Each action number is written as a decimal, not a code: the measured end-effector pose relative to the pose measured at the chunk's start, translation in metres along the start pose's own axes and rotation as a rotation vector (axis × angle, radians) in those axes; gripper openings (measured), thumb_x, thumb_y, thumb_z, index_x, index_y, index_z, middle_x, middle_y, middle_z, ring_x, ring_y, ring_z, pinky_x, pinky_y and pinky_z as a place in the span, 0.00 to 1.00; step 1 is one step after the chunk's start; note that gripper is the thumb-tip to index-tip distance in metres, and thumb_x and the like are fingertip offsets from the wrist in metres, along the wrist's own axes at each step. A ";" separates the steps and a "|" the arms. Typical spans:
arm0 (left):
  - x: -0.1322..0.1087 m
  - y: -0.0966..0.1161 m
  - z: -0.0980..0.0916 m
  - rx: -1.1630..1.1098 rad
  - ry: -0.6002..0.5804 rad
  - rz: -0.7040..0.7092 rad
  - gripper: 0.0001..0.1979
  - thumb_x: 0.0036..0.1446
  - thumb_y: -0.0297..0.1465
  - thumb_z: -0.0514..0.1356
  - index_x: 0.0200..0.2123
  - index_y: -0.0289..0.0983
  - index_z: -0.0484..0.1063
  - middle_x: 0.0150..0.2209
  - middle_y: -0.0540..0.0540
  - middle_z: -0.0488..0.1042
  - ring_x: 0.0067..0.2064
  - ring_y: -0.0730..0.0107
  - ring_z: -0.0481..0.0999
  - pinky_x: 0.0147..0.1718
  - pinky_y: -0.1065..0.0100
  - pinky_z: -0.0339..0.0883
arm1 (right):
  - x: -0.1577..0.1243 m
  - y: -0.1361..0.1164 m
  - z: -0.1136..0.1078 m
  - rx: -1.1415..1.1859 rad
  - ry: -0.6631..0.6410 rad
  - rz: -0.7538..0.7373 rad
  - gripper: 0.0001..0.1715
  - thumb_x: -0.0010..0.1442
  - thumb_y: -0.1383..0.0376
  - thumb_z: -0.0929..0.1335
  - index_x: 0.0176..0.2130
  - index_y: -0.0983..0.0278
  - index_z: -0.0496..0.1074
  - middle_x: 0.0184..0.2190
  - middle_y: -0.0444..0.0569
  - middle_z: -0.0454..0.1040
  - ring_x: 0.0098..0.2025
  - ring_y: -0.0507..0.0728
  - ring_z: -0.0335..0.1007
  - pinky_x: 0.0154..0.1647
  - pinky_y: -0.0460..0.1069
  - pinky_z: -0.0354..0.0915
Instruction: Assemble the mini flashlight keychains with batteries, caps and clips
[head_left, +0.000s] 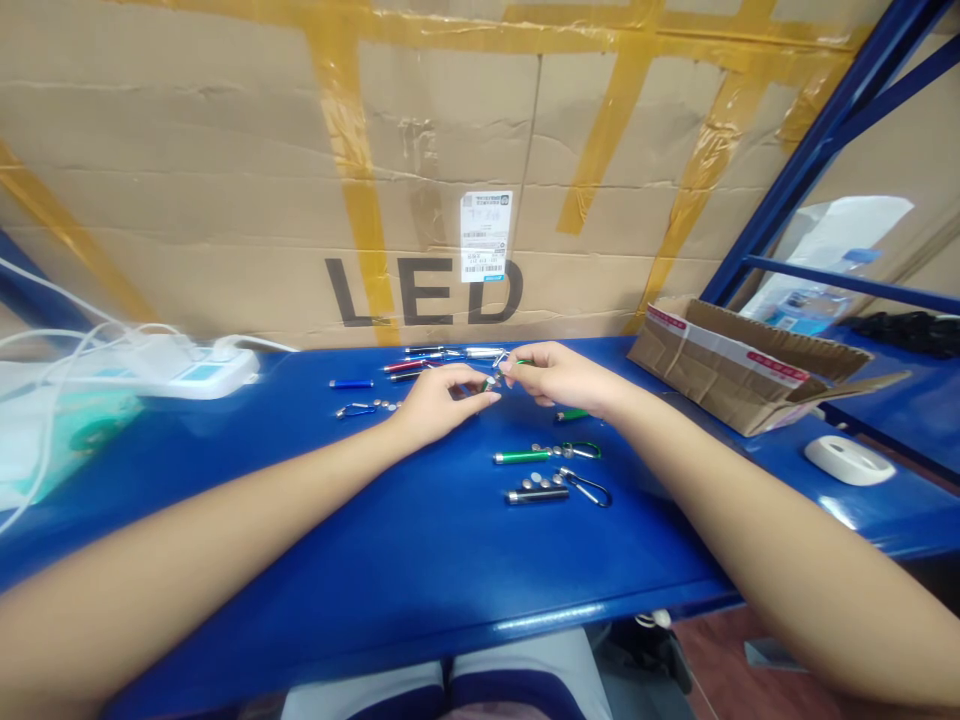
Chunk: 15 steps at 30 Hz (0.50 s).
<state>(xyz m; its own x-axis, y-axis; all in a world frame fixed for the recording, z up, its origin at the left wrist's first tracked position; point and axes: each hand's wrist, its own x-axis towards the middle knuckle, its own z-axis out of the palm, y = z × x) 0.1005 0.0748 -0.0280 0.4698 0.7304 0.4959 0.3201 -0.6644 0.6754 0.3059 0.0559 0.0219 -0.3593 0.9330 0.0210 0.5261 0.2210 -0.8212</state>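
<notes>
My left hand [442,402] pinches a small green and silver piece [489,384], mostly covered by the fingers. Close by on its right, my right hand [559,375] is closed at the fingertips around a small silver-and-green clip, largely hidden. Under the right hand lies a green tube [572,415]. Nearer me are a green penlight tube [523,457] with a green carabiner [585,450], and a black penlight tube [537,495] with a black carabiner [587,488]. Small button cells [545,481] lie beside them.
Beyond my hands lie several penlights, among them a red one [403,366]. A blue tube [351,384] and blue carabiner [357,411] lie left. A power strip [217,370] is farther left. At right stand an open cardboard box [720,375] and a white device [849,460].
</notes>
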 end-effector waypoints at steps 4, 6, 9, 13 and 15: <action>0.000 0.001 0.000 0.011 -0.010 0.024 0.12 0.56 0.38 0.66 0.40 0.39 0.82 0.37 0.45 0.80 0.39 0.64 0.75 0.40 0.64 0.68 | -0.002 -0.003 0.000 -0.011 -0.016 -0.025 0.18 0.63 0.51 0.65 0.32 0.62 0.70 0.18 0.39 0.56 0.19 0.48 0.50 0.18 0.45 0.48; 0.000 0.001 0.000 0.017 -0.013 0.026 0.11 0.56 0.38 0.65 0.40 0.39 0.82 0.36 0.45 0.79 0.39 0.64 0.75 0.39 0.65 0.68 | -0.003 -0.004 0.001 -0.059 -0.012 -0.028 0.18 0.63 0.51 0.65 0.33 0.63 0.71 0.18 0.39 0.57 0.19 0.48 0.50 0.19 0.45 0.48; 0.000 0.001 0.000 0.016 -0.017 0.024 0.11 0.56 0.38 0.65 0.39 0.39 0.82 0.36 0.45 0.78 0.38 0.65 0.75 0.36 0.66 0.67 | -0.003 -0.006 0.002 -0.115 0.012 -0.060 0.16 0.62 0.54 0.65 0.32 0.63 0.72 0.19 0.40 0.60 0.20 0.48 0.51 0.22 0.46 0.51; 0.000 0.001 0.001 0.015 -0.013 0.030 0.10 0.56 0.39 0.66 0.36 0.39 0.82 0.34 0.45 0.77 0.36 0.66 0.74 0.34 0.67 0.66 | -0.003 -0.006 0.002 -0.144 0.029 -0.082 0.14 0.61 0.57 0.64 0.31 0.64 0.72 0.22 0.41 0.64 0.21 0.48 0.54 0.24 0.46 0.53; 0.000 0.000 0.001 0.014 -0.007 0.044 0.10 0.56 0.38 0.66 0.36 0.39 0.81 0.34 0.46 0.77 0.35 0.67 0.73 0.34 0.67 0.66 | -0.003 -0.006 0.002 -0.152 0.030 -0.083 0.16 0.62 0.55 0.64 0.29 0.63 0.70 0.21 0.40 0.62 0.21 0.47 0.53 0.23 0.46 0.52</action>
<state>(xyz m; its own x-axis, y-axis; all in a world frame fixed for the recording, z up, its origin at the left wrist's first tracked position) 0.1017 0.0743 -0.0287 0.4892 0.6994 0.5211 0.3103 -0.6980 0.6454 0.3022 0.0507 0.0253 -0.3841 0.9175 0.1038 0.6069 0.3356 -0.7205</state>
